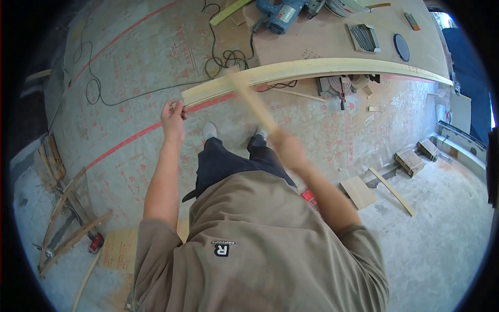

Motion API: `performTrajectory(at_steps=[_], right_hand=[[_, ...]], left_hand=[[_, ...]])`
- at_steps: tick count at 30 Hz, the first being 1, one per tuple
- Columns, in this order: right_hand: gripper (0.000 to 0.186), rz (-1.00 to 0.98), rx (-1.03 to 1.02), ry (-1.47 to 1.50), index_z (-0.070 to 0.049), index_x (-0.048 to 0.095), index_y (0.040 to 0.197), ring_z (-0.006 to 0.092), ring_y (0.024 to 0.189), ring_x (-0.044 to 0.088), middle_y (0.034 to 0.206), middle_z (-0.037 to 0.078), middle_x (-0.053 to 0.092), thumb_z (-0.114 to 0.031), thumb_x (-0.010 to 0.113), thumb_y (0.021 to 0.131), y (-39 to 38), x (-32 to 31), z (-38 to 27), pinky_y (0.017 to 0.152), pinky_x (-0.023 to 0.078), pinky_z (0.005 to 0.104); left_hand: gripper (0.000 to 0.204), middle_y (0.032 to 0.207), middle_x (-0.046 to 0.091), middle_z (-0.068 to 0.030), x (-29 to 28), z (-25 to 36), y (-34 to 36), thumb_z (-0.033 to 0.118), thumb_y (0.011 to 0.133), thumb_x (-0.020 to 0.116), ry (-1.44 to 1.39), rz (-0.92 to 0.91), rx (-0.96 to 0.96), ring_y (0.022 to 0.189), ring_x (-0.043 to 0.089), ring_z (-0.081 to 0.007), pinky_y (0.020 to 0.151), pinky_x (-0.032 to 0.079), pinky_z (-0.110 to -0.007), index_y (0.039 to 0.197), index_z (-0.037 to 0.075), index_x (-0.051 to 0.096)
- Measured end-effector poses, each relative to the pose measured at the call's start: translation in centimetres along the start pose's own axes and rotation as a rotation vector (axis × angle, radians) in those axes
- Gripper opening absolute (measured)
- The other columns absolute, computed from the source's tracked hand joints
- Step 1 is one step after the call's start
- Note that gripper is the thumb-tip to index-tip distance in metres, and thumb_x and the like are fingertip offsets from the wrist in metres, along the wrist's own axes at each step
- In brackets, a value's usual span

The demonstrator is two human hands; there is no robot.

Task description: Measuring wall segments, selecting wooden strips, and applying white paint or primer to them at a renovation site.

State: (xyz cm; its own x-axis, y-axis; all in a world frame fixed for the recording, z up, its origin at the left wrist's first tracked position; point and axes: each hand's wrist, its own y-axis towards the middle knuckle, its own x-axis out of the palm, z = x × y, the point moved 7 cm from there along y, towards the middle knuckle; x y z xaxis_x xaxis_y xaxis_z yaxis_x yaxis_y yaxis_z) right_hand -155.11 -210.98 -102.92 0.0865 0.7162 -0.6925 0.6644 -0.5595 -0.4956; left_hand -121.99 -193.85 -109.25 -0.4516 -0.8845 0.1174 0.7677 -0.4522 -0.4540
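A long pale wooden board (317,67) runs from left of centre across the near edge of the work table to the right. Just beside its left end is my left hand (174,118), fingers curled together; what they pinch, if anything, does not show. My right hand (289,148) is closed around a pale wooden stick (253,104). Both hand and stick are smeared by motion, and the stick slants up and left, its tip in front of the board.
On the table (332,44) lie a blue power tool (283,16), a box of metal strips (364,38) and a dark oval disc (401,47). A saw-like machine (340,86) sits below the board. Cord (228,58) loops across the floor. Wood scraps (358,192) and packs (409,162) lie right.
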Motion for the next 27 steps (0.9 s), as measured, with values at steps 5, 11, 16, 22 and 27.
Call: performTrajectory(at_steps=[5,11,16,22,27], right_hand=[[0.030,0.183,-0.074,-0.010,-0.002,0.060,0.108,0.0471,0.064,0.061,0.074,0.026,0.064,-0.029,0.054,0.097,0.3,2.6,-0.9,0.058,0.048,0.0508],[0.033,0.318,0.445,0.341,-0.003,0.060,0.108,0.0450,0.064,0.063,0.073,0.024,0.066,-0.033,0.056,0.096,-1.9,2.9,-3.3,0.060,0.047,0.0516],[0.036,0.110,0.066,-0.050,0.000,0.058,0.106,0.0457,0.069,0.062,0.077,0.028,0.063,-0.035,0.055,0.096,-0.4,7.3,-8.9,0.060,0.044,0.0530],[0.027,0.310,0.352,-0.132,-0.003,0.052,0.107,0.0488,0.072,0.062,0.077,0.027,0.064,-0.028,0.051,0.097,-1.7,4.3,-6.5,0.061,0.047,0.0564],[0.025,0.138,0.077,-0.237,-0.008,0.046,0.101,0.0475,0.070,0.062,0.072,0.025,0.064,-0.033,0.048,0.098,-0.8,6.9,-13.7,0.060,0.047,0.0582]], left_hand=[[0.015,0.081,0.063,-0.0046,0.2,0.2,-0.3,0.015,0.101,0.050,-0.025,-0.115,-0.038,0.068,0.058,-0.0119,0.063,0.046,-0.025,0.106,0.002,0.058],[0.024,0.096,0.067,-0.0077,0.1,0.7,-0.3,0.018,0.105,0.041,-0.048,-0.394,-0.175,0.082,0.064,-0.0140,0.074,0.047,-0.026,0.116,0.002,0.055],[0.024,0.100,0.067,-0.0088,-0.3,1.0,0.2,0.016,0.105,0.039,-0.029,-0.448,-0.199,0.086,0.064,-0.0144,0.077,0.047,-0.027,0.116,0.001,0.055],[0.022,0.102,0.068,-0.0103,-0.3,1.4,0.2,0.009,0.103,0.040,-0.036,-0.500,-0.177,0.089,0.065,-0.0152,0.079,0.048,-0.027,0.117,-0.001,0.054],[0.022,0.100,0.068,-0.0114,-0.3,1.2,0.4,0.004,0.100,0.042,-0.079,-0.553,-0.181,0.089,0.066,-0.0158,0.079,0.050,-0.027,0.118,-0.003,0.051]])
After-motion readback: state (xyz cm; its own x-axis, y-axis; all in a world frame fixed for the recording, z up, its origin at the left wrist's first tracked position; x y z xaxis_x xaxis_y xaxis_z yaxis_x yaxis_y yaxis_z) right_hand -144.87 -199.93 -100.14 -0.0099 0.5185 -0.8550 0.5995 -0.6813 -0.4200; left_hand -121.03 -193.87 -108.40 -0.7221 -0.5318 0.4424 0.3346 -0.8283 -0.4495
